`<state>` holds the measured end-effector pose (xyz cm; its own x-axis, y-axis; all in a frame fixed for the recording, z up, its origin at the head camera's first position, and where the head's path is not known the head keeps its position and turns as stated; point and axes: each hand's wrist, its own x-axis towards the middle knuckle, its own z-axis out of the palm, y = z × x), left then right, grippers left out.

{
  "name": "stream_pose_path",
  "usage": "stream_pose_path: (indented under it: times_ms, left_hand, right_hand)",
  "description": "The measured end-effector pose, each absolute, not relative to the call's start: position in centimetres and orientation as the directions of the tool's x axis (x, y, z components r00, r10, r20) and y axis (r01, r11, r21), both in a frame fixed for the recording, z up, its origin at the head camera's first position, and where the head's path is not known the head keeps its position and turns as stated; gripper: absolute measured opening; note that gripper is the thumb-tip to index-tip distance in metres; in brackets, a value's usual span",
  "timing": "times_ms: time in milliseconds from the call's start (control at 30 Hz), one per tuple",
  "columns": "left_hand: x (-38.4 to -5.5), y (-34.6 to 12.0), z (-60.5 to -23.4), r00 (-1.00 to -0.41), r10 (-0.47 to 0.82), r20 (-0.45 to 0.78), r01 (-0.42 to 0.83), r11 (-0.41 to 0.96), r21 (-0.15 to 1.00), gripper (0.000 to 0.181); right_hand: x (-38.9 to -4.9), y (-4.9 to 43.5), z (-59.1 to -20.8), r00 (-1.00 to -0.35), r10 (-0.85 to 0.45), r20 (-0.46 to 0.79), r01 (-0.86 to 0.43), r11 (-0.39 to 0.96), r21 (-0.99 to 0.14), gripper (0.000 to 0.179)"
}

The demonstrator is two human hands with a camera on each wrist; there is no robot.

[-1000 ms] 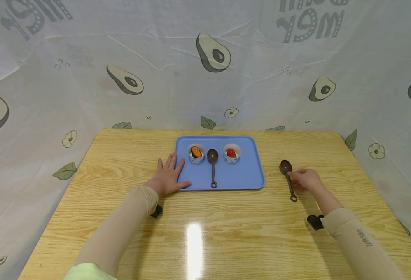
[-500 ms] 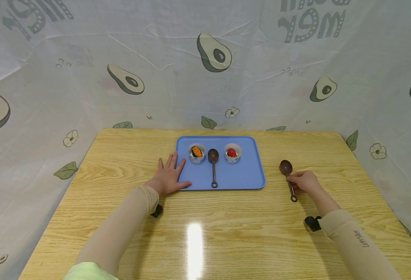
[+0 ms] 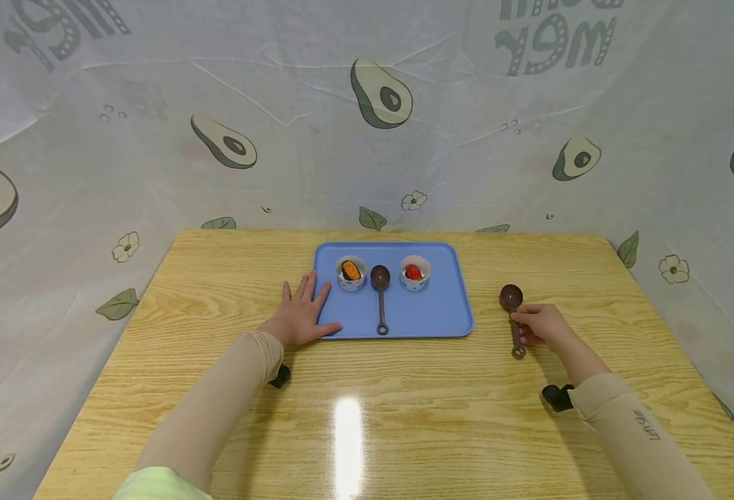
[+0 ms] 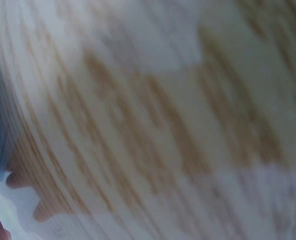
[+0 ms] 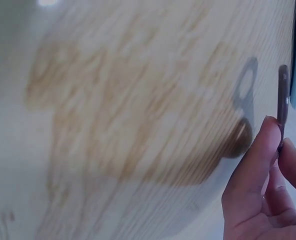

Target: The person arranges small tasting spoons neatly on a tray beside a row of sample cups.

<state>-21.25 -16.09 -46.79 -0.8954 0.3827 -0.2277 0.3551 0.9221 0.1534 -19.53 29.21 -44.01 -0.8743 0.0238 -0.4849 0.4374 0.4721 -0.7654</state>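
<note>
In the head view my right hand pinches the handle of a dark brown ladle-like spoon, right of the tray. The right wrist view shows thumb and fingers gripping that spoon's handle, seen edge-on above the wood. My left hand lies flat with spread fingers over the left edge of a blue tray. Upon the tray, a second brown spoon lies between two small white cups. The left cup contains an orange-and-black piece; the right cup contains a red one.
A wooden table carries everything, with bare wood around the tray. Behind and beside it hangs a pale cloth printed with avocados. The left wrist view shows mostly blurred wood grain, and a bit of hand at its lower left.
The right hand has gone from touching the spoon to gripping its handle. The handle end has swung slightly left and seems raised. Left hand and tray stay put.
</note>
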Motion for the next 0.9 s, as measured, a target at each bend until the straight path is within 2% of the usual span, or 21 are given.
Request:
stream_pose_path:
  times_ms: [400, 733, 900]
  left_hand:
    - [-21.35, -16.22, -47.29, -0.901, 0.374, -0.221, 0.349, 0.926, 0.143, 0.093]
    - [-21.30, -16.08, -47.09, -0.901, 0.372, -0.224, 0.350, 0.928, 0.130, 0.092]
    - [-21.34, -15.97, -47.14, -0.902, 0.375, -0.214, 0.350, 0.925, 0.146, 0.091]
  right_hand:
    - [-19.41, 28.98, -43.43, -0.869, 0.019, -0.494, 0.447, 0.458, -0.769, 0.045]
    - [-19.49, 29.00, -43.33, -0.877, -0.001, -0.480, 0.429, 0.446, -0.786, 0.040]
    - [-19.51, 28.97, -43.12, -0.880, -0.009, -0.475, 0.419, 0.454, -0.786, 0.043]
